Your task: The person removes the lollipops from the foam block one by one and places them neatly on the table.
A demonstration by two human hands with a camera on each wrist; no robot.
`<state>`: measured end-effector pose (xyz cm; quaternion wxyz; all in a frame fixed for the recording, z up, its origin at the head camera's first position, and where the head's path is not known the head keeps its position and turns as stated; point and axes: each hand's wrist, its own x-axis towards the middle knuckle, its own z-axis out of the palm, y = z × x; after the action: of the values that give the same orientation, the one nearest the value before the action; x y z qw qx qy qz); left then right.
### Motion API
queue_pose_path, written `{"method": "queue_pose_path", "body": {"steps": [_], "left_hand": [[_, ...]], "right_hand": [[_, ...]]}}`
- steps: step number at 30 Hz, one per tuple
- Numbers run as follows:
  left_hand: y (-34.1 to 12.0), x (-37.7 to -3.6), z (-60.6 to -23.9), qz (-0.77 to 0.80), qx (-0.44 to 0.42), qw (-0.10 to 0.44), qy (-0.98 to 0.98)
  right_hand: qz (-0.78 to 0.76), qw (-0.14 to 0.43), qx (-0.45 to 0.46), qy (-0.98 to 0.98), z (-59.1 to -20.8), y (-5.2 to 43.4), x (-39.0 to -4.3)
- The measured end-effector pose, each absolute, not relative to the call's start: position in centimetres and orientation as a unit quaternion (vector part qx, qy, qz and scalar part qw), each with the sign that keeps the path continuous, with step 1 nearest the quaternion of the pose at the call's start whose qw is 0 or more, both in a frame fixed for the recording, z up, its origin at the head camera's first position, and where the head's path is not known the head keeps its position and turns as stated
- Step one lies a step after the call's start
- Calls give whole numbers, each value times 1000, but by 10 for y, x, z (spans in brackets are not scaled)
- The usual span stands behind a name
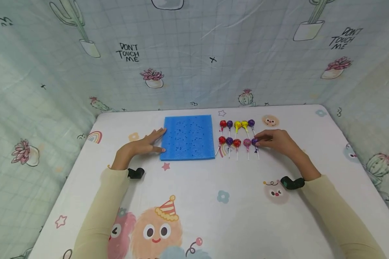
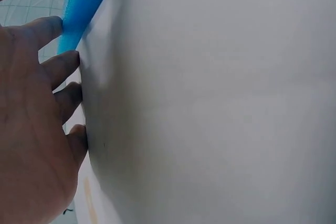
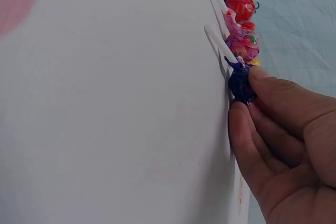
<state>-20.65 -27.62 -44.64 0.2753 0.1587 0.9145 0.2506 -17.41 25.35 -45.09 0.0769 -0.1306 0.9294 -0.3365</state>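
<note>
Purple lollipop (image 1: 254,141) pinched by right hand (image 1: 277,141) at row's end on counter (image 1: 194,201); left hand (image 1: 144,145) flat, fingers straight, touching blue foam (image 1: 188,137) edge.

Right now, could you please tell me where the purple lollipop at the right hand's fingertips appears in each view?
Head: purple lollipop at the right end of the near row, pinched by the right hand.
Left wrist: not in it.
Right wrist: right of centre, at the fingertips.
Shared landmark: the pink lollipop beside it.
</note>
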Motion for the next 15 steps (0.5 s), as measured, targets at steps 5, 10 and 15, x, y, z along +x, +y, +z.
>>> {"method": "queue_pose_path", "body": {"steps": [5, 10, 15], "left_hand": [[-281, -212, -454, 245, 165, 277, 914], [-281, -212, -455, 250, 171, 273, 913], [-274, -198, -440, 237, 177, 266, 917]], "right_hand": [[-340, 88, -135, 926, -448, 253, -170], [-322, 79, -152, 931, -436, 261, -163], [-299, 41, -167, 939, -425, 280, -151]]}}
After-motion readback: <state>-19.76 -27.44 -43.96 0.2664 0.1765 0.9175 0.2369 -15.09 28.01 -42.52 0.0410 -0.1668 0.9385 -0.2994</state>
